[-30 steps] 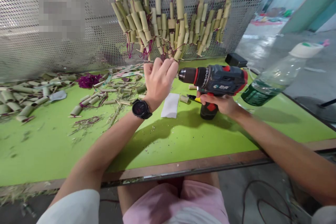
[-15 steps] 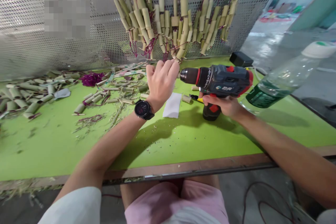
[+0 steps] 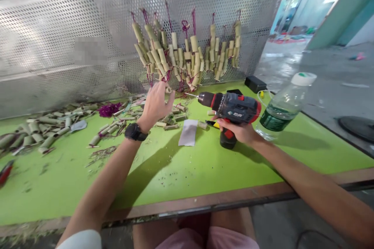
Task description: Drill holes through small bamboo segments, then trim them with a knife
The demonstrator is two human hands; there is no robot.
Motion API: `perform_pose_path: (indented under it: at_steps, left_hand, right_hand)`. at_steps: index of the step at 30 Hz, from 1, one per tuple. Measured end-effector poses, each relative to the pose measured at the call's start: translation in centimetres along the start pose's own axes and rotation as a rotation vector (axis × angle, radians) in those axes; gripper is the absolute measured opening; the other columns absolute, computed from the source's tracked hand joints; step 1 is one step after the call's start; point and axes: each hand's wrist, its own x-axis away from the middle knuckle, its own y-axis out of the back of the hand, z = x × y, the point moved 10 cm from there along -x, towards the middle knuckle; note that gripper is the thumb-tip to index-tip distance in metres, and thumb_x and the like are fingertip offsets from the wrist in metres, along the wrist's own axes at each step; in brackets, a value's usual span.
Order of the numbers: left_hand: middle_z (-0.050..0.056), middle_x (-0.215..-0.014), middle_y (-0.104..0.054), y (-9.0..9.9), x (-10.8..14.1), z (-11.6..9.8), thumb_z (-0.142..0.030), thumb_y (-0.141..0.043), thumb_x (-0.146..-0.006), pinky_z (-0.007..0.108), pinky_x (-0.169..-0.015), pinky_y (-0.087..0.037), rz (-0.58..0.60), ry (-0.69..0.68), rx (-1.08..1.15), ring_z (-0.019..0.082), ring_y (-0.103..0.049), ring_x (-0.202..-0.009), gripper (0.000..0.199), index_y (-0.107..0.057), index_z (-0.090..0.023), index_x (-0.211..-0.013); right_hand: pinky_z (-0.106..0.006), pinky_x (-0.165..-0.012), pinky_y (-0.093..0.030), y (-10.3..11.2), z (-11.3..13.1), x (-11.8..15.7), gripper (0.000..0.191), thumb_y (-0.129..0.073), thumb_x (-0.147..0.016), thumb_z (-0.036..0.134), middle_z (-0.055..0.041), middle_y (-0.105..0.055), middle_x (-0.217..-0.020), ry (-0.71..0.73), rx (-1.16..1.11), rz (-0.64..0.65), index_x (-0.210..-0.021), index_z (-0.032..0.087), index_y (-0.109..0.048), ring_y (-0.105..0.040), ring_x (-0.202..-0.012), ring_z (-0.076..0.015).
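My right hand (image 3: 241, 129) grips a cordless drill (image 3: 233, 107) by its handle, with the thin bit (image 3: 191, 94) pointing left. To the left of the bit's tip, my left hand (image 3: 156, 101) is closed on a short bamboo tube (image 3: 168, 90), whose open end faces the drill. The bit and the tube are apart. Most of the tube is hidden by my fingers. Below, a white slip of paper (image 3: 187, 133) lies on the green table (image 3: 204, 175), with a short bamboo piece and a yellow-and-black utility knife (image 3: 212, 123) beside it.
Strung bamboo tubes (image 3: 195, 54) hang on the perforated metal panel (image 3: 111, 19) behind. Cut bamboo pieces (image 3: 37, 128) and purple string (image 3: 109, 109) cover the left back. A plastic bottle (image 3: 279, 113) and a black box (image 3: 255, 84) stand right; red-handled pliers (image 3: 6, 172) lie far left.
My left hand has moved left, away from the drill, and the bamboo tube and bare bit now show. My right hand still holds the drill. The head view has shifted.
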Motion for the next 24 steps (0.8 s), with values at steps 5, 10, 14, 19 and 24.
perform_pose_path:
  at_steps: [5,10,14,19,24]
  left_hand:
    - [0.011,-0.115,-0.073,0.7,1.4,0.0,-0.03,-0.044,-0.113,0.044,-0.095,-0.051,0.126,-0.034,0.095,0.026,-0.066,-0.107,0.02,-0.061,-0.021,-0.12]
    - [0.009,-0.122,-0.081,1.8,1.2,-2.3,-0.033,-0.069,-0.105,0.04,-0.098,-0.061,0.01,-0.108,0.266,0.023,-0.076,-0.114,0.017,-0.07,-0.022,-0.117]
    - [0.008,-0.116,-0.084,2.6,1.4,-2.7,-0.034,-0.082,-0.096,0.037,-0.093,-0.067,-0.09,-0.115,0.366,0.022,-0.081,-0.108,0.022,-0.073,-0.021,-0.111]
    - [0.009,-0.116,-0.084,2.5,1.7,-2.2,-0.034,-0.084,-0.094,0.036,-0.09,-0.07,-0.095,-0.042,0.399,0.022,-0.083,-0.105,0.023,-0.072,-0.019,-0.107]
    - [0.005,-0.108,-0.085,2.8,1.6,-2.9,-0.034,-0.086,-0.092,0.028,-0.081,-0.07,-0.116,-0.09,0.402,0.017,-0.083,-0.091,0.024,-0.071,-0.02,-0.104]
  right_hand:
    - [-0.045,-0.075,-0.068,0.4,0.1,0.6,0.029,-0.084,-0.085,0.049,-0.0088,-0.084,-0.1,0.035,0.069,-0.101,-0.097,0.023,-0.081,-0.076,-0.075,-0.0251]
    - [-0.052,-0.098,-0.066,0.4,0.6,1.2,0.026,-0.082,-0.088,0.047,-0.0088,-0.085,-0.104,0.133,0.182,-0.132,-0.103,0.024,-0.082,-0.081,-0.099,-0.0327]
    - [-0.052,-0.106,-0.064,-0.3,2.0,1.7,0.024,-0.078,-0.093,0.04,-0.0071,-0.085,-0.111,0.257,0.352,-0.093,-0.112,0.027,-0.082,-0.081,-0.106,-0.0327]
    - [-0.045,-0.102,-0.065,-3.0,6.4,3.5,0.014,-0.071,-0.098,0.031,-0.0062,-0.086,-0.106,0.615,0.604,-0.033,-0.106,0.026,-0.081,-0.082,-0.1,-0.0282]
    - [-0.039,-0.09,-0.067,-4.3,7.1,4.2,0.017,-0.073,-0.091,0.019,-0.0023,-0.085,-0.096,0.638,0.668,0.024,-0.103,0.03,-0.08,-0.081,-0.094,-0.0256]
